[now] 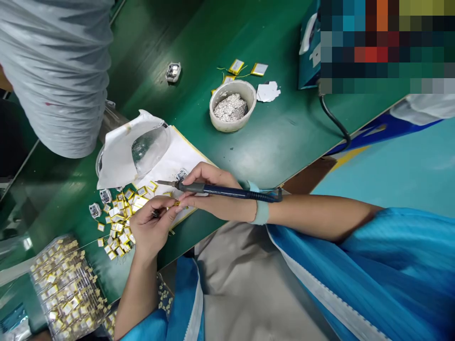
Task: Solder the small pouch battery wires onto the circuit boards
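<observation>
My right hand [216, 199] is closed around a dark blue soldering iron [231, 191], its metal tip pointing left above the loose batteries. My left hand [152, 225] is closed in a pinch, its fingertips meeting those of my right hand. Between them shows a bit of a small yellow-edged battery [177, 203], mostly hidden by the fingers. Left of my left hand lies a heap of small flat batteries [119, 222] with yellow edges. Just past the iron, a small white device casing [181, 174] lies on white paper [192, 154].
A whitish bowl [250, 97] holds silvery granules. Several batteries [259, 69] lie behind it. A clear dome with paper [119, 156] stands at left. A packed battery tray [67, 289] lies lower left. A corded teal box [308, 57] stands upper right. A co-worker's grey sleeve [60, 76] reaches in.
</observation>
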Demonstrator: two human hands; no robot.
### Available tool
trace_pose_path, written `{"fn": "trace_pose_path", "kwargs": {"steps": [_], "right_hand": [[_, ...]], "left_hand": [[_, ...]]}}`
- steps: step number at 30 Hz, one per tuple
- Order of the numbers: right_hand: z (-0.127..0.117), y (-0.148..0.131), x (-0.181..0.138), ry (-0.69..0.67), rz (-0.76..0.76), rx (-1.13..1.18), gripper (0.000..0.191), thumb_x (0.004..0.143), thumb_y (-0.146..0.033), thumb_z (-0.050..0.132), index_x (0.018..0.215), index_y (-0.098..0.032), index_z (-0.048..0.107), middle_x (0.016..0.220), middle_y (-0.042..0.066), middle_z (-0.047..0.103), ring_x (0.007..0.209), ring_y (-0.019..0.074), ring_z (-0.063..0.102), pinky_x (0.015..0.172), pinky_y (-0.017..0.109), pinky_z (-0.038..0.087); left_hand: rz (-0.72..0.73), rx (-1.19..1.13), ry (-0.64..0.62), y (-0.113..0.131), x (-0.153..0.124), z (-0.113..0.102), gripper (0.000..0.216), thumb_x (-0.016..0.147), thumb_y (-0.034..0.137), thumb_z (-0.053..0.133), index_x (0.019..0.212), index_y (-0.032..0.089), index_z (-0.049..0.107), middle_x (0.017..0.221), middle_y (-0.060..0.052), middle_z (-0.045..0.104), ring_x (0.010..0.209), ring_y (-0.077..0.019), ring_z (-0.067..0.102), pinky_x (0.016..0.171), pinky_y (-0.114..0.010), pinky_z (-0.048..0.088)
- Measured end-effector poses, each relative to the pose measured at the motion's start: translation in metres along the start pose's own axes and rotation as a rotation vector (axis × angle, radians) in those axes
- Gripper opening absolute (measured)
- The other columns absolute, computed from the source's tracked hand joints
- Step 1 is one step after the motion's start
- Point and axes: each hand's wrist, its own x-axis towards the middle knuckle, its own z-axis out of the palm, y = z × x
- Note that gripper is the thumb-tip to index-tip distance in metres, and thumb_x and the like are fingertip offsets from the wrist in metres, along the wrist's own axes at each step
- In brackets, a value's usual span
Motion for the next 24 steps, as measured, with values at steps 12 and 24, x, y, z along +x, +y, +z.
{"fn": "trace_pose_path", "kwargs": {"steps": [12,24], "right_hand": [[-0.027,-0.008,0.016,0.192,-0.397,-0.44,0.026,0.094,-0.024,0.081,0.113,-0.025,0.063,0.097,-0.003,0.077,0.08,0.0145,0.074,0.08,0.029,0.058],[-0.03,0.013,0.013,0.187,-0.497,-0.534,0.019,0.098,-0.025,0.078,0.091,-0.025,0.06,0.08,-0.003,0.073,0.068,0.0136,0.065,0.077,0.033,0.054]], "left_hand": [[-0.176,0.338,0.054,-0.044,0.031,-0.03,0.021,0.092,0.038,0.086,0.104,0.021,0.085,0.089,-0.003,0.082,0.07,-0.0133,0.071,0.065,-0.025,0.058],[0.282,0.368,0.123,-0.033,0.026,-0.019,0.027,0.111,0.038,0.06,0.122,0.022,0.079,0.112,-0.011,0.075,0.108,-0.0243,0.072,0.096,-0.043,0.059]]}}
